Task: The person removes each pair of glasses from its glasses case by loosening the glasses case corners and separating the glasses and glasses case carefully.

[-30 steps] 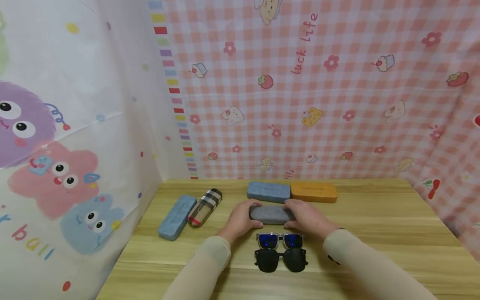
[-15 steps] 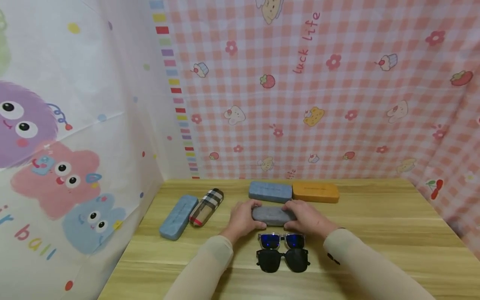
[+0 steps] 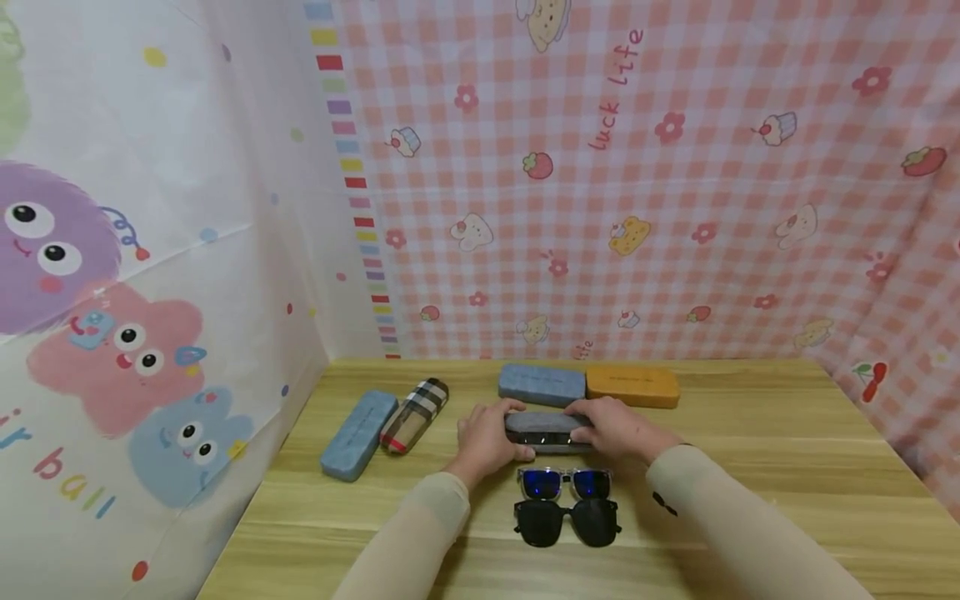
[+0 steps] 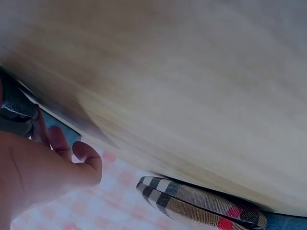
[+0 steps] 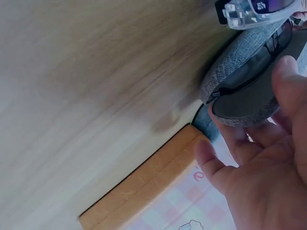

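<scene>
A grey fabric glasses case point(image 3: 549, 422) stands partly open on the table, its lid raised at the front. My left hand point(image 3: 486, 439) grips the case's left end, thumb at the front and fingers behind. At the right end my right hand point(image 3: 621, 427) holds the lid, its thumb inside the opening. Dark-framed glasses point(image 5: 233, 90) lie inside the case in the right wrist view. Just in front are clear-framed sunglasses point(image 3: 542, 483) with blue lenses, then black sunglasses point(image 3: 538, 523).
Behind the grey case lie a blue case point(image 3: 542, 383) and an orange case point(image 3: 632, 386), end to end. Another blue case point(image 3: 360, 435) and a plaid case point(image 3: 415, 415) lie side by side at the left. Printed cloth hangs behind the wooden table point(image 3: 757, 467).
The grey case was closed in both earlier frames and is now partly open. My right thumb has risen with the lid, while the left hand keeps its place.
</scene>
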`<state>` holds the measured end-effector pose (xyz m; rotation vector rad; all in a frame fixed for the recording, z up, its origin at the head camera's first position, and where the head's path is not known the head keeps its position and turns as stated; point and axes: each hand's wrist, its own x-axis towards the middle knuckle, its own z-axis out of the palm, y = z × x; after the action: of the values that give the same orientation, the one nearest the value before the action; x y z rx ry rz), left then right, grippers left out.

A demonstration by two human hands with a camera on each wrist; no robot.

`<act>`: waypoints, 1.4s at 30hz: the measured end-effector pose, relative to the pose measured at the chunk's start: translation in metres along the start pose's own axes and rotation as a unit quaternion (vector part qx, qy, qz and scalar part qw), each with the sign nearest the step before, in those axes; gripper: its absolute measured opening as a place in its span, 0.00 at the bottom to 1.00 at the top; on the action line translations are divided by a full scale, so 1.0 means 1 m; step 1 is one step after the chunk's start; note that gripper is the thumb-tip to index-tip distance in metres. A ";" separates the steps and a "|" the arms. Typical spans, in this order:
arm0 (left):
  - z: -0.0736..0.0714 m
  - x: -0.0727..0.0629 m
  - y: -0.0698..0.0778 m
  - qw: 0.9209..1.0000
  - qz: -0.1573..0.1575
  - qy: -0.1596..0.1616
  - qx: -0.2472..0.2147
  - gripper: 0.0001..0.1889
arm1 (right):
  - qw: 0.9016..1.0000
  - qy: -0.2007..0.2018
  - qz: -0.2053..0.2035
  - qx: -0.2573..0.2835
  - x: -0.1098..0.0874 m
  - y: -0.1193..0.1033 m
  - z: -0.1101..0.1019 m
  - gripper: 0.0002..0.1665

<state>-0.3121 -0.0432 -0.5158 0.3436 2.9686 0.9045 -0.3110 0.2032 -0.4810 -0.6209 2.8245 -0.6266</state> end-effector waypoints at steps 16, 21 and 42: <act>0.011 0.001 -0.006 1.000 -0.009 0.001 -0.009 0.54 | 1.000 -0.013 0.010 0.012 0.009 0.002 -0.007 0.17; 0.008 0.002 -0.008 1.000 -0.005 -0.009 -0.018 0.55 | 0.995 0.088 -0.038 -0.042 0.001 0.000 0.001 0.17; 0.001 0.003 -0.007 1.000 -0.007 -0.019 -0.018 0.57 | 0.971 0.184 -0.048 -0.147 0.004 -0.030 0.039 0.05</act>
<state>-0.3165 -0.0476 -0.5207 0.3360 2.9128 0.9365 -0.2942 0.1628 -0.5032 -0.7646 3.2895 -0.3696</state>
